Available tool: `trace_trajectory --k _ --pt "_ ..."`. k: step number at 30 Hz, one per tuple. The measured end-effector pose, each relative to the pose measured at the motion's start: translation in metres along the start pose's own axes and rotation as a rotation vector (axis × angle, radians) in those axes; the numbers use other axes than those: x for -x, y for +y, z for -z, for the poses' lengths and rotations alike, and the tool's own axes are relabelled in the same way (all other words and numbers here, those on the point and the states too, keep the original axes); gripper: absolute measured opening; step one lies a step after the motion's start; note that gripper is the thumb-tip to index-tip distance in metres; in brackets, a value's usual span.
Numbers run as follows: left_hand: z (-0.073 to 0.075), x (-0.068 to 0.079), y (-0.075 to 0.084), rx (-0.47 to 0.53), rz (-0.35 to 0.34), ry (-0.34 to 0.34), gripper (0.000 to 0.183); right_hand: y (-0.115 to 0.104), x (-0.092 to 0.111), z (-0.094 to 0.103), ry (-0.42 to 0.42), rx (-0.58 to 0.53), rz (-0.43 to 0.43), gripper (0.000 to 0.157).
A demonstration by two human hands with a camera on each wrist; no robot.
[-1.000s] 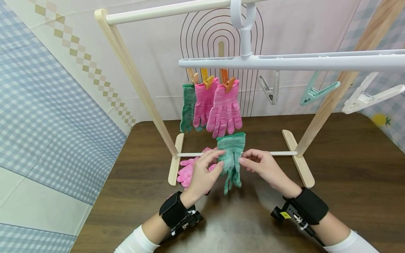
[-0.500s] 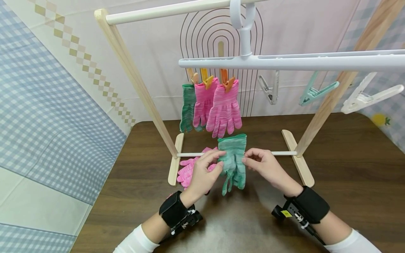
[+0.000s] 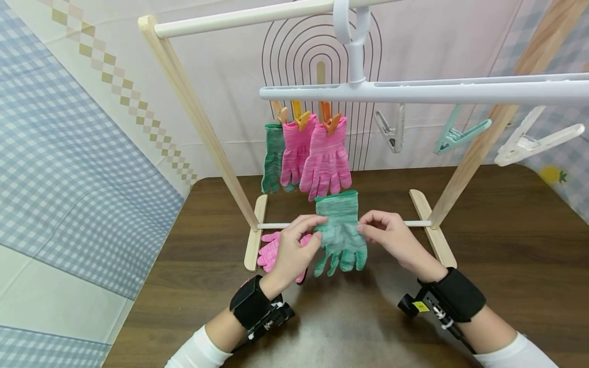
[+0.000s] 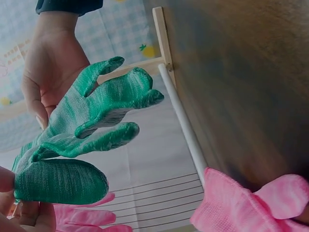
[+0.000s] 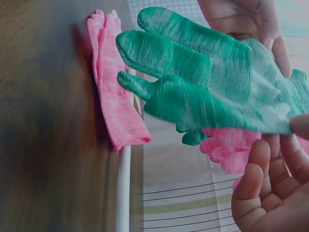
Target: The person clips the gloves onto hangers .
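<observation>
A green striped knit glove [image 3: 339,227] hangs spread between my two hands, cuff up and fingers down, above the table. My left hand [image 3: 296,245] pinches its left edge between thumb and fingers, and my right hand [image 3: 391,236] pinches the right edge. In the right wrist view the glove [image 5: 193,72] shows its fingers pointing left, with the right thumb on its edge. Behind my left hand a pink glove [image 3: 270,251] lies on the table, partly covered. Two pink gloves [image 3: 325,158] and another green glove [image 3: 273,158] hang from clips behind.
A white hanger [image 3: 423,92] hangs from the wooden rack's top rod [image 3: 248,19]. Orange, yellow and beige clips carry the hanging gloves. To the right dangle a grey clip [image 3: 392,130], a mint clip [image 3: 460,135] and a white clip [image 3: 536,138]. A low white rod [image 3: 416,223] joins the rack's feet.
The green glove has spread out flatter, its fingers fanning apart. My right hand has shifted a little to the right with its edge; the left hand stays nearly in place.
</observation>
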State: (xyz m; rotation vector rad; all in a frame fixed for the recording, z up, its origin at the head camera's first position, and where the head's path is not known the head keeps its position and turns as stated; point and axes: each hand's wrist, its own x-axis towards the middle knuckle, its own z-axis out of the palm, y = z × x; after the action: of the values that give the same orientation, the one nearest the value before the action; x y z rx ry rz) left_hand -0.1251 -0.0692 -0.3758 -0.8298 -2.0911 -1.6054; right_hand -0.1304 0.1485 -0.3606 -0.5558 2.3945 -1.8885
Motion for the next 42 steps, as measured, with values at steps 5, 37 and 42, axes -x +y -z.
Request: trace_trajectory --k 5,37,42 --pt "0.001 -0.003 0.003 0.019 -0.005 0.001 0.027 -0.003 -0.001 0.003 -0.015 -0.015 0.013 0.017" --pt "0.001 0.000 0.002 0.015 0.038 -0.012 0.027 -0.051 -0.021 0.030 0.198 -0.401 0.264 0.016" --pt "0.001 0.000 0.002 0.014 0.036 -0.008 0.027 -0.054 -0.027 0.035 0.172 -0.474 0.280 0.018"
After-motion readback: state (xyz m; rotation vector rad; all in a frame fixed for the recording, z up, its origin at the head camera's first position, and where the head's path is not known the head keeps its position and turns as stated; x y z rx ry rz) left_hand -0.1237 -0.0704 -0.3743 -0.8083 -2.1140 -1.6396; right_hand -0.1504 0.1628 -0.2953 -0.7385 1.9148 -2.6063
